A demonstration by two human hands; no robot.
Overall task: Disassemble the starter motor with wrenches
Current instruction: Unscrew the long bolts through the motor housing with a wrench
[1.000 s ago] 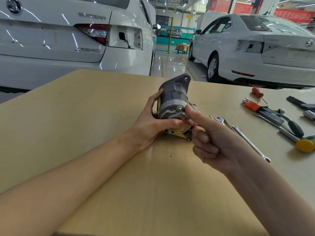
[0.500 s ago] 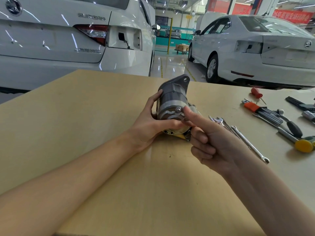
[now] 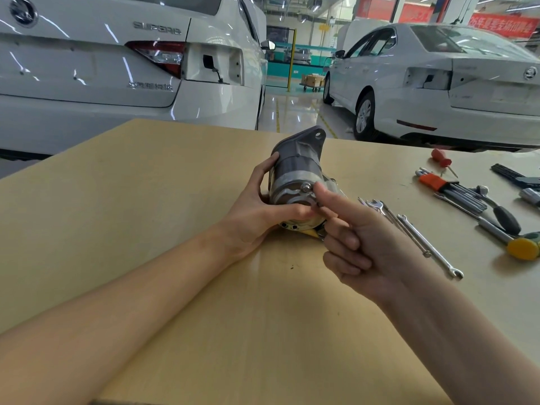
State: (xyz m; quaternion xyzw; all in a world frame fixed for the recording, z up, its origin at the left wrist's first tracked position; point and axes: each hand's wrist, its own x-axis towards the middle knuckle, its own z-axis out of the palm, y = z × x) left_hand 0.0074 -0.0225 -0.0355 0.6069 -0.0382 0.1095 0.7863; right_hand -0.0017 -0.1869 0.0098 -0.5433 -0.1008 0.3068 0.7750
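Left hand (image 3: 251, 217) gripping starter motor (image 3: 295, 182) on table (image 3: 146, 200), fingers curled round body. Right hand (image 3: 359, 244) pinching bolt (image 3: 306, 187), remaining fingers curled. Wrenches (image 3: 415, 238) lying unused nearby; bare fingertips risking slipping, motor possibly rolling.

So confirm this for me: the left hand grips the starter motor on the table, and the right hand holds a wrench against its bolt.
One thing is wrong. The head view shows the right hand holding no wrench; its bare thumb and forefinger are at the bolt. The wrenches lie on the table to its right. The left hand does grip the starter motor.
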